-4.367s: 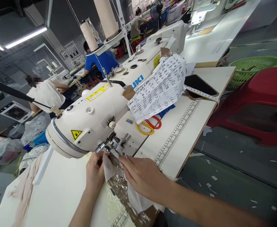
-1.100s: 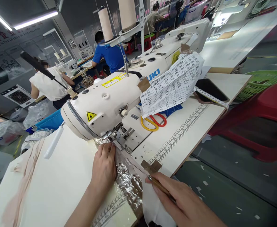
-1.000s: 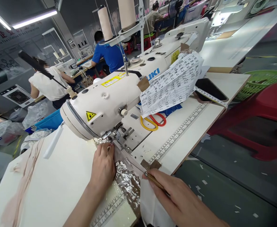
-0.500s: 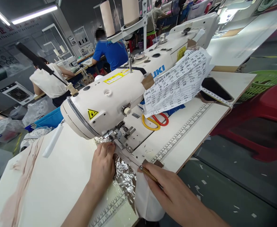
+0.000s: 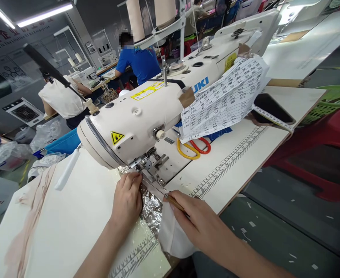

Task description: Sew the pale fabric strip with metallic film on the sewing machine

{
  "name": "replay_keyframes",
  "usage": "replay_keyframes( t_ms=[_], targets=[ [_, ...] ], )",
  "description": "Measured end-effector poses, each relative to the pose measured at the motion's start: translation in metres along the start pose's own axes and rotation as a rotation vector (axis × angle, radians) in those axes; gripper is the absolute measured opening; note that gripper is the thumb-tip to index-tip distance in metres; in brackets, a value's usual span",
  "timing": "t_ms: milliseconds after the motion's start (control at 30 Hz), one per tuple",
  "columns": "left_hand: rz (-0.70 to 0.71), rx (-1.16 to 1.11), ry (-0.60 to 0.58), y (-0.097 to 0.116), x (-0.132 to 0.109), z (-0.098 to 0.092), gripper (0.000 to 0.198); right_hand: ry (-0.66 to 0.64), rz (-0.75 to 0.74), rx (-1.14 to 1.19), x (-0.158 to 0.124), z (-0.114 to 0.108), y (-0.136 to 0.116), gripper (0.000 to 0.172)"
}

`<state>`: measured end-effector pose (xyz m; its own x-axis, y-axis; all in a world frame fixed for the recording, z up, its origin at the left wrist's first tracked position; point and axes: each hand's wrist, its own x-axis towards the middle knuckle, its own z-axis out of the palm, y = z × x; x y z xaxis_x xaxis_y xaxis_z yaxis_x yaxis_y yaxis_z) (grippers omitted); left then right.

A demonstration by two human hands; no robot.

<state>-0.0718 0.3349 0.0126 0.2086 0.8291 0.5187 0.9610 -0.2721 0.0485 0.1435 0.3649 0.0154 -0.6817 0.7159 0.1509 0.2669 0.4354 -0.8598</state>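
Note:
A cream sewing machine [image 5: 138,119] stands on the white table [image 5: 71,224]. Shiny silver sequin fabric [image 5: 151,206] with a white fabric layer [image 5: 171,235] runs under its presser foot [image 5: 147,170]. My left hand [image 5: 126,200] lies on the fabric just in front of the foot, fingers curled down onto it. My right hand [image 5: 199,227] pinches a thin brown-handled tool [image 5: 174,201] whose tip points at the seam edge, and it rests on the white fabric.
A printed sheet [image 5: 225,100] is taped to the machine arm above yellow and red scissors [image 5: 193,148]. A dark phone [image 5: 271,108] and a tape measure lie at the table's right. Pale fabric [image 5: 28,224] lies at left. A red stool [image 5: 326,150], a green basket and seated workers are around.
My right hand with the tool has moved up along the fabric toward the presser foot. The fabric has fed forward. My left hand stays by the foot.

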Motion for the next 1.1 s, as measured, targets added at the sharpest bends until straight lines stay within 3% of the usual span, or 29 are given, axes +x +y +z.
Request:
replay_keyframes(
  t_ms=[300, 833, 1100],
  targets=[
    [0.014, -0.048, 0.013, 0.014, -0.002, -0.007, 0.03, -0.004, 0.003, 0.02, 0.011, 0.0, -0.003, 0.019],
    [-0.067, 0.092, -0.094, 0.008, -0.001, 0.001, 0.042, 0.047, -0.047, -0.035, 0.019, 0.005, -0.001, 0.02],
    [-0.095, 0.049, -0.047, 0.006, -0.003, 0.002, 0.039, 0.027, -0.171, -0.056, 0.009, 0.008, -0.01, 0.021]
  ],
)
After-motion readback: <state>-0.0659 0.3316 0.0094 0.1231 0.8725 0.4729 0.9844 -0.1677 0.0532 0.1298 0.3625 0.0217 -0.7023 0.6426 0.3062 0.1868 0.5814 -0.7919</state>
